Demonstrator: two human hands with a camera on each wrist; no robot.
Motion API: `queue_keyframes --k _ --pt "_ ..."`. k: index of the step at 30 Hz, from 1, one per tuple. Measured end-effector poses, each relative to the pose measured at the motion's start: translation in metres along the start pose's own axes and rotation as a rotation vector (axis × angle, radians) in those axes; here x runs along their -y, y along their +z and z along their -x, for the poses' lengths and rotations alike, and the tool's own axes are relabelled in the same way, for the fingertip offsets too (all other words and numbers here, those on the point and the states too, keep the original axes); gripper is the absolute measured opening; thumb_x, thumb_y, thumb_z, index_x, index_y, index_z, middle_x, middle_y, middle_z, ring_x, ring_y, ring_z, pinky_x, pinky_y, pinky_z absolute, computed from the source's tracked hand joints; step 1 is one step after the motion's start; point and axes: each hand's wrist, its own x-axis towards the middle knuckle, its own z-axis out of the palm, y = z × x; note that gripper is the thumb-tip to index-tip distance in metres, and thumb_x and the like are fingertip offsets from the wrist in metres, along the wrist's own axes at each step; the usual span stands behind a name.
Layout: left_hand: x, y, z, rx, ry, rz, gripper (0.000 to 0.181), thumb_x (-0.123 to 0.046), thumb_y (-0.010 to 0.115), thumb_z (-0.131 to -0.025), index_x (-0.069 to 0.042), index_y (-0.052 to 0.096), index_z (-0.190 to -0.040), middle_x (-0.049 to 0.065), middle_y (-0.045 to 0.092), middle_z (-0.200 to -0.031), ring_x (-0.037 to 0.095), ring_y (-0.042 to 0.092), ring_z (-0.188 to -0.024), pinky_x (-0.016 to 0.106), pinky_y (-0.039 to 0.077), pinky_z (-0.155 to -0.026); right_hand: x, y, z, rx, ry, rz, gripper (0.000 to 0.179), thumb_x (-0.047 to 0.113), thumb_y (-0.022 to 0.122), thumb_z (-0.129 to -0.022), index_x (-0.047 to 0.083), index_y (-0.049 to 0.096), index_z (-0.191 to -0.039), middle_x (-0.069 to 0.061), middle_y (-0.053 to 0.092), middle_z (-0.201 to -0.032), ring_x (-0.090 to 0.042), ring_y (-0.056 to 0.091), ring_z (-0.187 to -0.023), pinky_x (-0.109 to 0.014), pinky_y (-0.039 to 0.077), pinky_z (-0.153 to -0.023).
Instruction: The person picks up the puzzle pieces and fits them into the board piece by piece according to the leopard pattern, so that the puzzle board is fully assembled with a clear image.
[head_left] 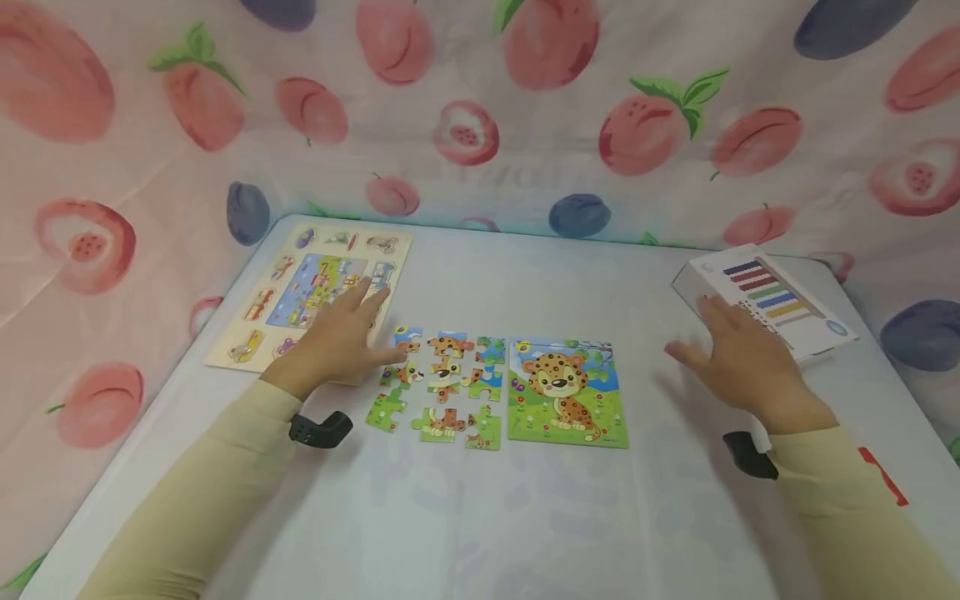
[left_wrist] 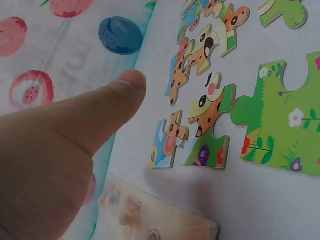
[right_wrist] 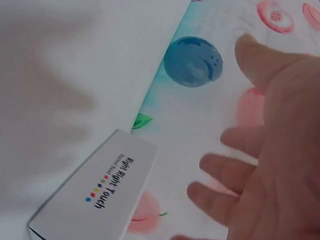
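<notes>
My left hand (head_left: 336, 340) hovers over the right side of a wooden peg puzzle board (head_left: 225, 354), fingers spread and holding nothing. Just right of its thumb lie several loose jigsaw pieces (head_left: 442, 423), set apart in rough rows with parts of a leopard picture. In the left wrist view the thumb stands above the table, near the pieces (left_wrist: 270, 115). Beside them is a square leopard picture card (head_left: 567, 392). My right hand (head_left: 738, 367), also spread and empty, is above the near left part of a white box (head_left: 813, 329) with coloured bars printed on it.
A white table (head_left: 540, 525) carries everything. Behind and at the sides hangs a fruit-print cloth (head_left: 525, 158). A small red mark (head_left: 883, 477) shows beside the right sleeve. The box's side (right_wrist: 95, 190) bears the words "Right Right Touch".
</notes>
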Motion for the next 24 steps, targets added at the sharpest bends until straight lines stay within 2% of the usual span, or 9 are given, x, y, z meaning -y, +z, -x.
queue_keyframes --k 3,8,14,19,24 --pt "0.0 0.002 0.0 0.013 0.028 0.025 0.094 -0.047 0.076 -0.085 -0.001 0.032 -0.155 0.027 0.018 -0.161 0.046 0.02 -0.146 0.064 0.018 -0.113 0.002 0.005 -0.002 0.022 -0.032 -0.028 0.091 0.052 0.065 -0.093 -0.008 0.029 -0.152 -0.035 0.031 -0.151 -0.055 0.027 -0.136 -0.071 0.024 -0.105" --pt "-0.001 0.006 -0.001 0.032 0.044 0.057 0.081 -0.038 0.078 -0.088 -0.004 0.041 -0.152 0.021 0.032 -0.158 0.042 0.028 -0.144 0.055 0.024 -0.115 0.006 0.01 -0.004 0.097 -0.066 -0.045 0.085 0.047 0.073 -0.089 -0.006 0.041 -0.148 -0.034 0.041 -0.146 -0.056 0.034 -0.133 -0.069 0.027 -0.105" --pt "0.0 0.012 -0.004 0.049 0.031 0.089 0.07 -0.031 0.076 -0.091 -0.006 0.045 -0.149 0.017 0.04 -0.154 0.039 0.033 -0.142 0.053 0.026 -0.115 0.015 0.018 -0.004 0.118 -0.082 -0.081 0.076 0.039 0.075 -0.089 0.0 0.045 -0.148 -0.03 0.044 -0.147 -0.052 0.035 -0.135 -0.067 0.029 -0.106" --pt "0.001 0.017 -0.008 0.05 0.025 0.119 0.059 -0.024 0.074 -0.092 -0.003 0.052 -0.143 0.019 0.051 -0.144 0.04 0.041 -0.136 0.052 0.031 -0.112 0.021 0.027 -0.005 0.114 -0.108 -0.136 0.07 0.032 0.077 -0.089 0.001 0.049 -0.145 -0.028 0.046 -0.146 -0.051 0.036 -0.135 -0.065 0.03 -0.107" --pt "0.002 0.021 -0.01 0.045 0.016 0.129 0.047 -0.02 0.068 -0.096 -0.001 0.058 -0.137 0.019 0.056 -0.138 0.039 0.044 -0.134 0.051 0.033 -0.111 0.026 0.034 -0.006 0.143 -0.107 -0.174 0.067 0.027 0.076 -0.09 0.002 0.05 -0.145 -0.027 0.046 -0.146 -0.05 0.035 -0.136 -0.065 0.028 -0.108"
